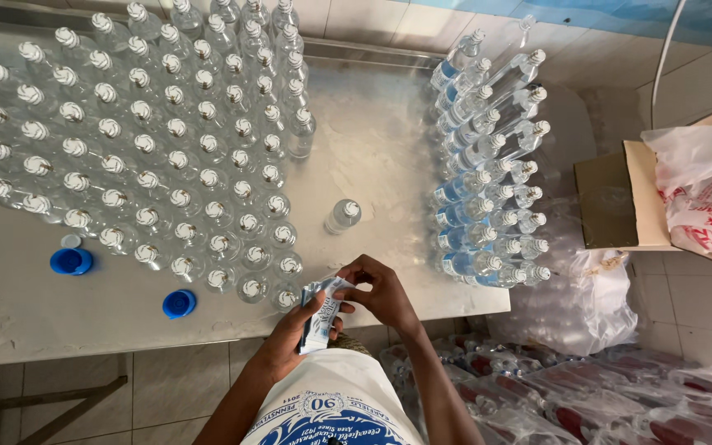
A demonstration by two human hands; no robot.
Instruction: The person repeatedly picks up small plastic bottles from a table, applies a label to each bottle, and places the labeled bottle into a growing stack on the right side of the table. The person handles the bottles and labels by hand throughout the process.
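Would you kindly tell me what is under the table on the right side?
Under the table, plastic-wrapped packs with red parts lie on the floor. How far they reach beneath the tabletop is hidden.

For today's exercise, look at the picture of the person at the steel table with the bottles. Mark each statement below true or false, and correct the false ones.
1. Both hands hold a stack of labels. True: left hand, right hand.
2. The bottles on the right stand upright. False: they lie on their sides, stacked.
3. Two blue caps lie on the table. True.
4. One bottle stands apart from the crowd. True.
5. The cardboard box sits on the table. False: it is beside it.
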